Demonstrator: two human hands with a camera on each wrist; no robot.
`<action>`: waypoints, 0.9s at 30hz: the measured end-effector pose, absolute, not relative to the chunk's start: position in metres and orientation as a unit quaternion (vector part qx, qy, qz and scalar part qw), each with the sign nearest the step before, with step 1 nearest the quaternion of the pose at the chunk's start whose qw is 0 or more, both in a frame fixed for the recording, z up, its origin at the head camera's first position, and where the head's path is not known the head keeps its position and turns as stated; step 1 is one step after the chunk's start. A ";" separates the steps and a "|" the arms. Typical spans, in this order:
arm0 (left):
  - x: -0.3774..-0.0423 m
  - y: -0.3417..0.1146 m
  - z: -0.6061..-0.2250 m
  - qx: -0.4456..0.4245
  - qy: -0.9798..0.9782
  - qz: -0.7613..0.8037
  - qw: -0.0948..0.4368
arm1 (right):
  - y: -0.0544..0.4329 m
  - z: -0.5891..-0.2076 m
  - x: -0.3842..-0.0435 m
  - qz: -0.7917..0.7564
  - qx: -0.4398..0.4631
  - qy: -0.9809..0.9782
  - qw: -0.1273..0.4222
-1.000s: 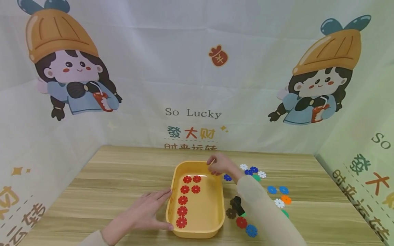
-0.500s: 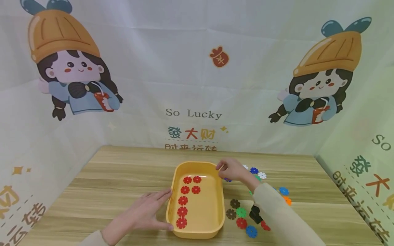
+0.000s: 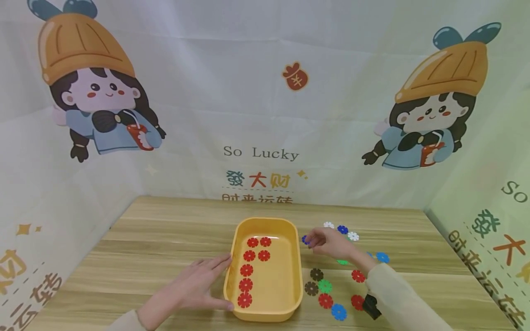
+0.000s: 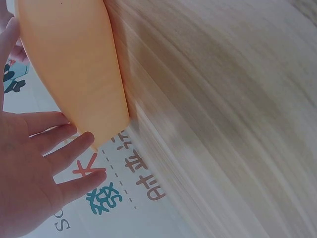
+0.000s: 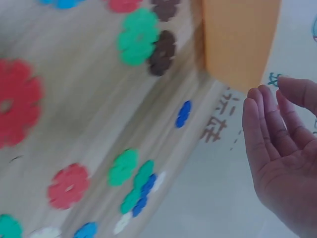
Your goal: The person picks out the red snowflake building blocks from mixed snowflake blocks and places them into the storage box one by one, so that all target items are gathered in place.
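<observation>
A yellow plastic tray (image 3: 265,317) sits on the wooden table. Several red snowflake-shaped plastic discs (image 3: 246,270) lie inside it, in a column along its left side with two more beside the far ones. My left hand (image 3: 194,282) touches the tray's left side, fingers extended and thumb near the front corner. My right hand (image 3: 333,243) hovers just right of the tray, near a dark blue disc (image 3: 305,240). In the right wrist view its fingers (image 5: 267,124) are slightly bent, with nothing visible between them and the thumb.
Right of the tray lie loose discs: brown (image 3: 316,275), green (image 3: 325,286), red (image 3: 325,301), light blue (image 3: 338,312) and white (image 3: 353,236). The right hand and sleeve cover some others. A printed cloth (image 3: 256,115) hangs behind the table.
My right hand has moved from above the tray's far right corner, rightward and nearer, out over the loose discs. The left hand and the red discs in the tray stay put.
</observation>
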State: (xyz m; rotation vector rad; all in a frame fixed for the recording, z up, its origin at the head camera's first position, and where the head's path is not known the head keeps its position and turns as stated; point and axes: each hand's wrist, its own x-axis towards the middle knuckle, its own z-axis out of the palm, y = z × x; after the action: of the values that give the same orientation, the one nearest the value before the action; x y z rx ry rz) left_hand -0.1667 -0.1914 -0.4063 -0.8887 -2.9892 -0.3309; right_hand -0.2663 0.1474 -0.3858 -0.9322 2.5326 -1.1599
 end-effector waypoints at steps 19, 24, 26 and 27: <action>-0.166 -0.191 -0.407 -0.282 -0.953 -0.107 0.006 | 0.219 -0.415 -0.246 -0.398 -0.317 0.848 0.147; -0.167 -0.192 -0.407 -0.283 -0.953 -0.109 0.006 | 0.235 -0.420 -0.243 -0.387 -0.306 0.860 0.133; -0.167 -0.192 -0.407 -0.282 -0.953 -0.110 0.007 | 0.240 -0.421 -0.242 -0.379 -0.305 0.864 0.128; -0.167 -0.191 -0.407 -0.282 -0.953 -0.110 0.007 | 0.242 -0.421 -0.242 -0.372 -0.305 0.868 0.126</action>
State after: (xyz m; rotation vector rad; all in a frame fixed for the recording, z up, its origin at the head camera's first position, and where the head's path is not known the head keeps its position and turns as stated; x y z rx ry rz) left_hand -0.1670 -0.1915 -0.4075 -0.8813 -2.9810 -0.3428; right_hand -0.2422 0.2422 -0.4215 -0.8876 2.5270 -1.0846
